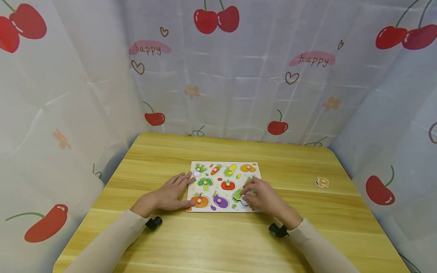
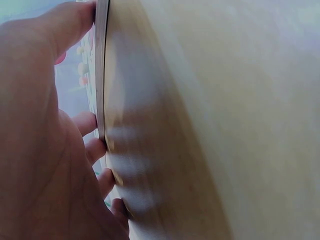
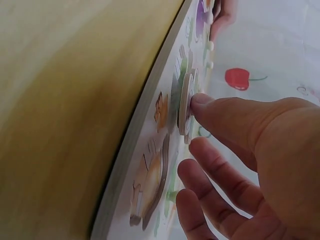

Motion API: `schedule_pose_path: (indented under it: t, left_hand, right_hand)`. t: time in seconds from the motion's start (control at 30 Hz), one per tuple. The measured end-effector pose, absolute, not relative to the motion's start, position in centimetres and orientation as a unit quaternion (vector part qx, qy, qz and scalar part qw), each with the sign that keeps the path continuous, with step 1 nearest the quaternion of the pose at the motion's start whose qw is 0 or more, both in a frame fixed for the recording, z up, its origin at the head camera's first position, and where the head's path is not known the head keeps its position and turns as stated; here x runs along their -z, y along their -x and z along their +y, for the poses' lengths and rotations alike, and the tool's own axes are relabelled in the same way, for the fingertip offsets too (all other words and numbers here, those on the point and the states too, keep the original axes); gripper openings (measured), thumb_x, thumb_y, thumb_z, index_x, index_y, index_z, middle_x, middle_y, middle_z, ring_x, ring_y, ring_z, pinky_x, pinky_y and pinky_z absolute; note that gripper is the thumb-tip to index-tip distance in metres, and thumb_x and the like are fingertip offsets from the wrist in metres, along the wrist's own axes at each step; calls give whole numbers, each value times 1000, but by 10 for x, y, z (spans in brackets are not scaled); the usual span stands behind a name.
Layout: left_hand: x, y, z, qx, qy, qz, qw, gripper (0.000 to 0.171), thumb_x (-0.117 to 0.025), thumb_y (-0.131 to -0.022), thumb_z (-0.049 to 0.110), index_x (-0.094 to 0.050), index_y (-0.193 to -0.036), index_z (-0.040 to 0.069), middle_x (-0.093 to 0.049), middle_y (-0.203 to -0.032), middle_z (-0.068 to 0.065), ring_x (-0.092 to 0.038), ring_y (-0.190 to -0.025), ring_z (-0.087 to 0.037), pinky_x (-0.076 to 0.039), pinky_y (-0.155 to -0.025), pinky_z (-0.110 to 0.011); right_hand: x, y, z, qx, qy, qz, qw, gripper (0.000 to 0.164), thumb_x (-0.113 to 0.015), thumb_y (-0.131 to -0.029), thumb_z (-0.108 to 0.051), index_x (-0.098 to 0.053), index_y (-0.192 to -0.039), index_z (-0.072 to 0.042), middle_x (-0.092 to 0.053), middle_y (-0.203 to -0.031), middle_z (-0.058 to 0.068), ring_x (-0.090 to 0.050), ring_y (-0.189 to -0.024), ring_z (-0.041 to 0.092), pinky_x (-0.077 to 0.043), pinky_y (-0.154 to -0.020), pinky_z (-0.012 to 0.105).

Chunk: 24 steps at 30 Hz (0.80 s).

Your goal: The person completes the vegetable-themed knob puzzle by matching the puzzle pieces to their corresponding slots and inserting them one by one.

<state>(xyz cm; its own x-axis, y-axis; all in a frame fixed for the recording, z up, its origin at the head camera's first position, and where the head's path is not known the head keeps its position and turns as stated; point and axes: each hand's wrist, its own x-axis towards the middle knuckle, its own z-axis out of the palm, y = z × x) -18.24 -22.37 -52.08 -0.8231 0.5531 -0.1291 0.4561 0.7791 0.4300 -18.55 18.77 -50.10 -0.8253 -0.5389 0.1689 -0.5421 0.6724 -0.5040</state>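
A white wooden vegetable peg puzzle board (image 1: 211,209) lies flat on the table. My left hand (image 1: 172,192) rests at its left edge, fingers extended, the thumb over the lower left corner beside the pumpkin piece (image 1: 200,201). Over the lower right of the board, my right hand (image 1: 264,195) pinches a leafy green and white puzzle piece (image 3: 184,105) between thumb and fingers. That piece stands tilted against the board surface; its knob is hidden. Beside it, a mushroom-shaped recess (image 3: 146,187) shows in the right wrist view. Tomato (image 1: 228,185) and eggplant (image 1: 220,200) pieces sit in their slots.
A loose yellow mushroom piece (image 1: 322,182) lies on the wooden table (image 1: 211,242), right of the board. Cherry-print curtains (image 1: 235,79) stand behind and at both sides of the table. A black wrist camera (image 1: 278,230) is at each cuff.
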Motion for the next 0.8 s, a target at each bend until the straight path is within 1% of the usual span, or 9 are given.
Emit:
schedule_pose_path:
  t: [0.2,0.53,0.8]
  left_hand:
    - [521,183,-224,-192,-272,935,125,104,-69,-112,65,-28,-184,3,-18,-196,-23,-17,-181,-53,-18,-145,-73]
    - [521,182,-224,-197,-271,934,126,104,-69,-112,66,-28,-184,4,-17,-196,-23,-17,-181,-53,-18,-145,-73]
    - [523,183,-224,-196,-270,934,126,105,-68,-112,69,-27,-185,5,-17,-196,-22,-16,-182,-52,-18,-145,-73]
  right_hand:
    - [503,183,185,-275,-284,-918,-26,7,-90,-104,-12,-90,-108,-17,-79,-123,-1,-75,-119,23,-63,-107,49]
    - [506,181,183,-268,-289,-919,-18,7,-91,-104,-15,-89,-109,-19,-79,-122,-2,-73,-116,20,-63,-106,49]
    - [507,180,182,-261,-288,-921,-14,6,-92,-103,-15,-89,-106,-19,-79,-120,-3,-73,-113,19,-64,-104,48]
